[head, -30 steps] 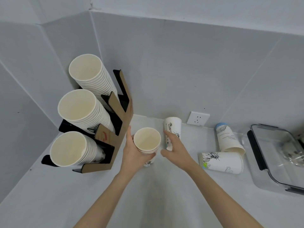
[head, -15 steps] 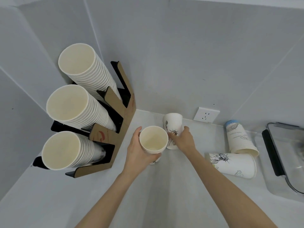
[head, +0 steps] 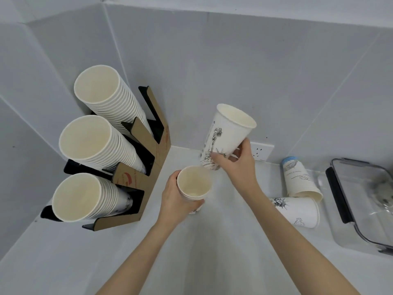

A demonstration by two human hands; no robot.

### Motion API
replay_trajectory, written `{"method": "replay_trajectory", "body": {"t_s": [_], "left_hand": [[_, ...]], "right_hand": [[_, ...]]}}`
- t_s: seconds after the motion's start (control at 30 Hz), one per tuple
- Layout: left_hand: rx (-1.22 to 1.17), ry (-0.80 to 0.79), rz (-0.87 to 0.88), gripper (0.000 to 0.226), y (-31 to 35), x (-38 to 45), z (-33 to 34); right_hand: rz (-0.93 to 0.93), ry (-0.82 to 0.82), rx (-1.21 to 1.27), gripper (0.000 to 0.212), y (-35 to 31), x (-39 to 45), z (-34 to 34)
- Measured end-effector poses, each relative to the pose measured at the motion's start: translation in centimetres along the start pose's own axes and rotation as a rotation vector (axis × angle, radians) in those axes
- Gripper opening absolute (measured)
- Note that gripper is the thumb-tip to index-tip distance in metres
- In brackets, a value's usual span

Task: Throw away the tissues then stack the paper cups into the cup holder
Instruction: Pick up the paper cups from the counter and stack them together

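Three long stacks of paper cups lay slanted in a brown and black cup holder (head: pixel 158 167) at the left of a pale grey desk (head: pixel 63 258): a top stack (head: pixel 102 90), a middle stack (head: pixel 89 143) and a bottom stack (head: pixel 80 199), all with open mouths facing the camera. Four other cups or groups of cups were loose. The left hand (head: pixel 176 201) held a small nested stack (head: pixel 194 186) upright above the desk just right of the holder, fingers (head: pixel 196 204) wrapped firmly around its side; at least three rims showed. The right hand (head: pixel 238 167) gripped a single printed cup (head: pixel 227 135) near its base between thumb and fingers, tilted so its mouth pointed up and to the right, its base just above and touching or nearly touching the rim of the nested stack. The cup was white with a cream inside and a black line drawing on its side. Two more printed cups rested on the desk to the right, touching each other: one with a blue base (head: pixel 299 177) and one on its side (head: pixel 297 211). A clear plastic container (head: pixel 348 205) with black clips sat at the far right, and one white wall socket (head: pixel 262 151) showed behind the right hand.
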State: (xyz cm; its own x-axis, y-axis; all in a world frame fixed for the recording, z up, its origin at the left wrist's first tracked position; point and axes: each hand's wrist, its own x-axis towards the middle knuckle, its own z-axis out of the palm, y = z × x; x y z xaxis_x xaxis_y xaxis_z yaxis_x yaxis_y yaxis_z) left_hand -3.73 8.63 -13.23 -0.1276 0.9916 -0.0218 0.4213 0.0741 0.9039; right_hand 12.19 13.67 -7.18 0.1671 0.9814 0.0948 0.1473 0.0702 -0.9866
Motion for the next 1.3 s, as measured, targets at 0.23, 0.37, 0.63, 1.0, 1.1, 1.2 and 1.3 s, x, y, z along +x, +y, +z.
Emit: {"method": "replay_trajectory", "body": {"t_s": [0.23, 0.37, 0.63, 1.0, 1.1, 1.2, 1.3], "left_hand": [[-0.038, -0.039, 0.027, 0.084, 1.3, -0.5, 1.3], [-0.094, -0.039, 0.030, 0.088, 1.7, -1.4, 2.4], [-0.115, -0.090, 0.068, 0.093, 3.2, -2.5, 5.2], [-0.132, -0.122, 0.056, 0.087, 4.5, -3.8, 8.4], [-0.094, -0.133, 0.075, 0.086, 4.6, -3.8, 8.3], [-0.088, -0.142, 0.073, 0.087, 4.6, -3.5, 8.4], [-0.066, -0.143, 0.083, 0.086, 4.4, -3.5, 8.4]], "right_hand": [[-0.021, -0.263, -0.231, 0.068, 1.7, -4.7, -0.5], [-0.006, -0.331, -0.438, 0.075, 3.9, -6.0, -2.9], [0.200, 0.234, -0.614, 0.044, 6.8, -5.0, -12.0], [0.364, 0.356, -0.567, 0.055, 9.9, -5.5, -16.7], [0.250, 0.320, -0.572, 0.036, 8.3, -5.1, -16.6], [0.064, 0.288, -0.559, 0.030, 5.1, -4.8, -16.2], [-0.175, 0.276, -0.520, 0.027, 0.5, -4.6, -15.5]]}}
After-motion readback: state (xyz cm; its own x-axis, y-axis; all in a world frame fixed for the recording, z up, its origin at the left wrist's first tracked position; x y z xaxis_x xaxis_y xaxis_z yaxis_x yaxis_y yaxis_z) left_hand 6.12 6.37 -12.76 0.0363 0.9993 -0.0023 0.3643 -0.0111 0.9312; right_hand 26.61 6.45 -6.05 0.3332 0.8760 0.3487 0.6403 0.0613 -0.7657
